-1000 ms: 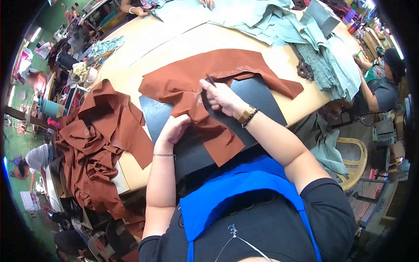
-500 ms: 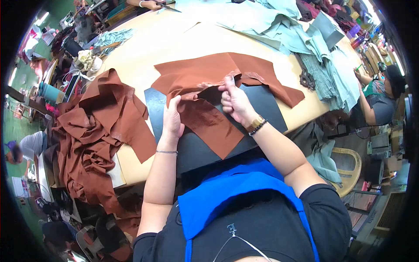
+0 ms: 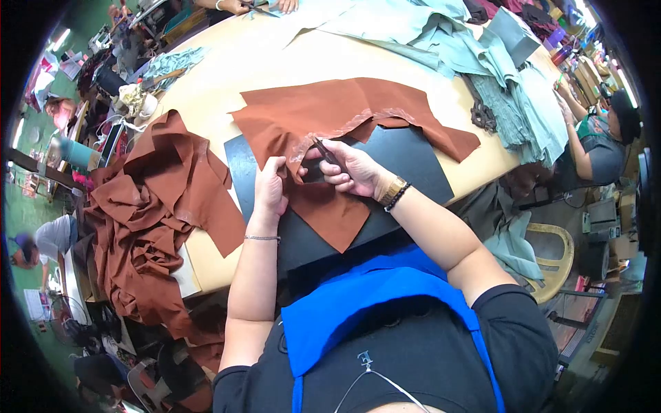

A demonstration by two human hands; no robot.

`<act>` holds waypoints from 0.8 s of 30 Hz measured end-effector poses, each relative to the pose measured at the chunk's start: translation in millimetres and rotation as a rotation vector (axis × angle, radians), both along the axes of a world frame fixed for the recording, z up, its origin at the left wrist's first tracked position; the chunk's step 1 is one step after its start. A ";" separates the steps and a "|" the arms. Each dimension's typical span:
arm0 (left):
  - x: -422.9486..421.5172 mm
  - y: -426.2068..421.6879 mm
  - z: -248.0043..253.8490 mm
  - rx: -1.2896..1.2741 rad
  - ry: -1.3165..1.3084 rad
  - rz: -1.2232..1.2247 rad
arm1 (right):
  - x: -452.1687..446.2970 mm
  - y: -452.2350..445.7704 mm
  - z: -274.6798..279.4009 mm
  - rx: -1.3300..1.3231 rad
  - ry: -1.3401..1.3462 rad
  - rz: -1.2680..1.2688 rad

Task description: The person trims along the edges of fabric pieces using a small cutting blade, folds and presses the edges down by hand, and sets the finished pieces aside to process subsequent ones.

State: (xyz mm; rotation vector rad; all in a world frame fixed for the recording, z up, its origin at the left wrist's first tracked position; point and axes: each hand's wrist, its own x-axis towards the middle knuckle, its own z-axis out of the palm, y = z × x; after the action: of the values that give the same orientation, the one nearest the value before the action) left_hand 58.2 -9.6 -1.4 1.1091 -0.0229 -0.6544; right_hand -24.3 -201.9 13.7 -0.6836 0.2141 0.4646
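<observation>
A reddish-brown sheet of leather or cloth (image 3: 330,103) lies spread in front of me, with a pale rough line along its inner edge. My left hand (image 3: 270,184) is closed, its thumb on top, pinching the sheet's left part. My right hand (image 3: 354,171) wraps round a small dark pointed tool (image 3: 328,154), whose tip reaches the pale edge; its exact kind is unclear. A lower flap (image 3: 330,219) of the brown sheet hangs over the black board (image 3: 406,162) under my hands.
A heap of brown pieces (image 3: 148,227) lies left, hanging over the table edge. Pale green sheets (image 3: 441,45) cover the far right of the cream table (image 3: 213,89). A co-worker's hands (image 3: 237,7) hold scissors (image 3: 260,11) at the far edge. Another person (image 3: 606,141) sits right, near a yellow chair (image 3: 554,258).
My right hand has come down and left along the sheet's edge, and the dark tool now shows in it. The lower flap has shifted slightly left. A co-worker's second hand has appeared at the far edge.
</observation>
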 end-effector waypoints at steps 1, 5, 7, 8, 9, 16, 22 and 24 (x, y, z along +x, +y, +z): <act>-0.7 -0.6 1.0 -0.013 0.013 0.010 | 1.3 -0.2 -2.2 0.006 0.005 0.012; -5.9 -4.3 5.5 -0.057 0.033 0.065 | 0.1 -0.7 -10.6 0.013 0.009 0.007; -1.8 -2.4 3.1 -0.114 0.020 0.090 | -3.0 -0.7 -6.6 -0.009 0.018 0.008; 0.1 -1.6 2.3 -0.125 0.009 0.080 | -4.3 -0.8 -5.3 -0.022 0.026 0.009; 0.2 -1.7 2.1 -0.139 0.002 0.072 | -2.9 -0.5 -7.3 -0.003 0.022 0.007; -2.4 -3.1 0.1 -0.089 -0.010 0.072 | 3.8 4.3 -7.1 -0.025 -0.003 -0.023; -1.2 -1.4 -1.1 -0.104 -0.021 0.072 | -4.4 1.8 -6.8 -0.004 -0.012 -0.013; -1.8 -1.6 -1.3 -0.107 -0.029 0.069 | -3.8 1.5 -5.0 0.013 -0.001 0.006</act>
State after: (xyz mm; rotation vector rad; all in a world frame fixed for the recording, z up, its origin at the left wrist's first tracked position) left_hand 56.5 -11.2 -2.7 1.0115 -0.0439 -0.5690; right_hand -28.1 -200.4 8.7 -0.6717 0.2079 0.4712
